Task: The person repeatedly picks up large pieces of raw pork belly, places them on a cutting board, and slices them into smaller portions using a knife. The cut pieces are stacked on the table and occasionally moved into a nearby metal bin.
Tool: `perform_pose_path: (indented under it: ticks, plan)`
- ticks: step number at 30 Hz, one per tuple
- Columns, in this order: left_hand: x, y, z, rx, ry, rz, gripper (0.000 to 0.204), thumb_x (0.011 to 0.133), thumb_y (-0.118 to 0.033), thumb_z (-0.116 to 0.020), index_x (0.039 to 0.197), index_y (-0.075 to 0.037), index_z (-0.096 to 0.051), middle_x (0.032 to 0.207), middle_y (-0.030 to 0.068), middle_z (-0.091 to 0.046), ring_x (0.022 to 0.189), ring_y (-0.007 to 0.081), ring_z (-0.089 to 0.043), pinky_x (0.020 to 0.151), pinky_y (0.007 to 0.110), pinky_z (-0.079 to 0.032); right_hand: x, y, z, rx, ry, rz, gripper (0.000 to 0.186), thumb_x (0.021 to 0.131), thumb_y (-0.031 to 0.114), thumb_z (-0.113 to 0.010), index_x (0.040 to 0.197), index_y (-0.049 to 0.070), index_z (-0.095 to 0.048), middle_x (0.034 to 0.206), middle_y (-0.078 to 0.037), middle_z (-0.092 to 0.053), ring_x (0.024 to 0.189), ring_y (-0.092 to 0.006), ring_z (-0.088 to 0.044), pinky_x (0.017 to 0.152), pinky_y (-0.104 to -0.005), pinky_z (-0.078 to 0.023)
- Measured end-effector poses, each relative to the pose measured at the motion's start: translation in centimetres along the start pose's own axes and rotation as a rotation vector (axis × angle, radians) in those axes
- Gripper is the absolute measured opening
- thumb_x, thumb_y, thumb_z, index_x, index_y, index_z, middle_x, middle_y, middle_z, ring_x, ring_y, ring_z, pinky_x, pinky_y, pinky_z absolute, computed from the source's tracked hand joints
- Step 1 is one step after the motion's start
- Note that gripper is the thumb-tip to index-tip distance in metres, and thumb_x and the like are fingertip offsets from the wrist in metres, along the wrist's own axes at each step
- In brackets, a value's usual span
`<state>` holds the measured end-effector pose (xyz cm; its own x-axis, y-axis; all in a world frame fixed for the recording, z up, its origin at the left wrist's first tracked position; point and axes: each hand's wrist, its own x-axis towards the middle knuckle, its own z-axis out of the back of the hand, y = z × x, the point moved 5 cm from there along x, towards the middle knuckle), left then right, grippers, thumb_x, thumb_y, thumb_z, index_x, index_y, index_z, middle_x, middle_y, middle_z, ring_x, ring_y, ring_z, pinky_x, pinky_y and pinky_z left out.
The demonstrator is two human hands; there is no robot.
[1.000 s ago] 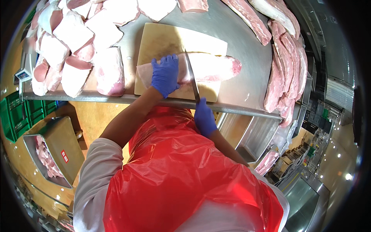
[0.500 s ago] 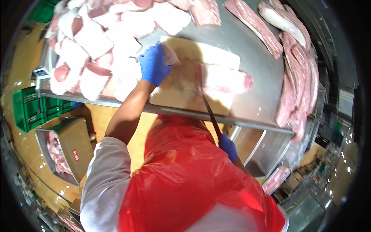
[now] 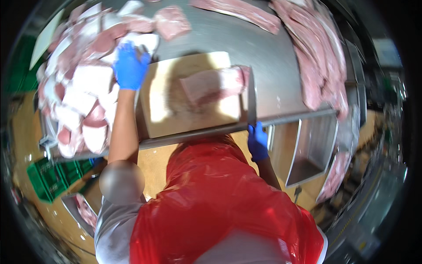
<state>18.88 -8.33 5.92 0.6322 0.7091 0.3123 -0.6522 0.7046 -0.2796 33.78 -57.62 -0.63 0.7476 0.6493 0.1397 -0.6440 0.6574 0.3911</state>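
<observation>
My left hand (image 3: 132, 68), in a blue glove, is over the right side of a heap of cut pork pieces (image 3: 92, 83). Its fingers are spread, touching or just above a pale piece, with nothing visibly gripped. The handle of a long knife (image 3: 252, 99) is in my gloved right hand (image 3: 258, 141), by the table's front edge. The blade points away from me, beside the right end of a pork loin piece (image 3: 215, 84). That piece lies crosswise on a cream cutting board (image 3: 162, 125), partly in shadow.
Long strips of pork (image 3: 318, 57) are stacked on the right of the steel table (image 3: 277, 83), with a single strip (image 3: 239, 14) at the back. Below the front edge stand a metal bin (image 3: 312, 152) at right and a green crate (image 3: 50, 178) at left.
My left hand has moved left off the board to the heap, and the cut piece it held is released. The knife has shifted to the loin's right end. The view has turned.
</observation>
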Motion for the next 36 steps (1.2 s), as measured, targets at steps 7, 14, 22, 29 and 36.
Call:
perform_pose_path:
  ticks: [7,14,22,29,36]
  plan:
    - [-8.0,-25.0,-11.1,0.094,0.639,-0.413,0.109,0.068,-0.054,-0.083,0.152,-0.005,-0.034,0.140,0.0249,-0.052,0.131,0.0373,-0.052,0.108,0.053,-0.039,1.2,-2.1,1.0,0.081,-0.042,-0.047,0.016,0.099,0.014,-0.062,0.099,0.003,-0.051,0.065,-0.020,-0.058,0.055,-0.0407,-0.057,0.049,-0.0503,-0.044]
    - [-4.0,-21.3,-10.0,-0.053,0.930,-0.328,0.080,0.064,-0.037,-0.083,0.128,-0.004,-0.049,0.108,0.0194,-0.066,0.096,0.0403,-0.066,0.081,0.052,-0.053,3.0,-2.4,0.0,0.145,0.151,-0.190,0.018,0.101,0.017,-0.059,0.101,0.003,-0.048,0.076,-0.022,-0.065,0.070,-0.0452,-0.064,0.056,-0.0539,-0.046]
    - [-13.5,-13.8,-7.1,0.105,0.451,-0.198,0.132,0.057,-0.066,-0.084,0.160,-0.011,-0.022,0.156,0.0295,-0.028,0.143,0.0426,-0.032,0.108,0.067,-0.029,2.0,2.1,-3.2,0.307,0.318,0.047,0.014,0.100,0.017,-0.055,0.099,0.006,-0.046,0.067,-0.023,-0.061,0.061,-0.0437,-0.064,0.050,-0.0510,-0.049]
    - [-13.0,-4.6,-2.5,-0.100,0.597,0.143,0.123,0.063,-0.058,-0.087,0.156,-0.005,-0.027,0.155,0.0217,-0.037,0.144,0.0374,-0.037,0.112,0.069,-0.027,6.1,10.3,-7.4,0.173,0.455,0.069,0.012,0.102,0.017,-0.048,0.103,0.005,-0.046,0.081,-0.025,-0.065,0.073,-0.0445,-0.066,0.060,-0.0528,-0.051]
    - [-15.1,-10.3,-5.1,0.083,0.525,-0.071,0.124,0.064,-0.066,-0.081,0.155,0.000,-0.027,0.154,0.0237,-0.036,0.147,0.0389,-0.032,0.113,0.068,-0.026,8.9,15.0,-9.0,0.146,0.452,0.051,0.016,0.103,0.019,-0.045,0.105,0.003,-0.047,0.088,-0.028,-0.066,0.083,-0.0496,-0.064,0.070,-0.0569,-0.050]
